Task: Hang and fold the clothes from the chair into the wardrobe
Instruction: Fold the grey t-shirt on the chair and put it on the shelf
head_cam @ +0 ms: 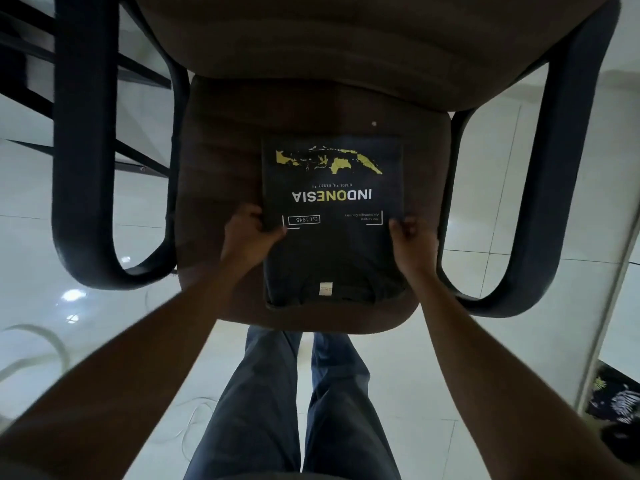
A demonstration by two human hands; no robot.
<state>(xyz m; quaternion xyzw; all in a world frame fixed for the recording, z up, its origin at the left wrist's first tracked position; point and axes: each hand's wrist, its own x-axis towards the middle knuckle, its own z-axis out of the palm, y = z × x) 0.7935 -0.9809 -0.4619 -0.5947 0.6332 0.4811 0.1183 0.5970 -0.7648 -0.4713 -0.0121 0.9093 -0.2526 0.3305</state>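
Black T-shirt (332, 209), folded print-up, lies on the brown chair seat (221, 140) with my left hand (247, 237) and right hand (412, 239) each pinching a side edge, so I judge folding nearly finished and next I must lift it level toward the wardrobe.

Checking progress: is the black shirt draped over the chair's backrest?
No, the black shirt lies folded flat on the chair seat.

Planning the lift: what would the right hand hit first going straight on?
The right hand grips the folded T-shirt at its right edge, so that comes first; beyond it, likely the chair backrest, depth unclear.
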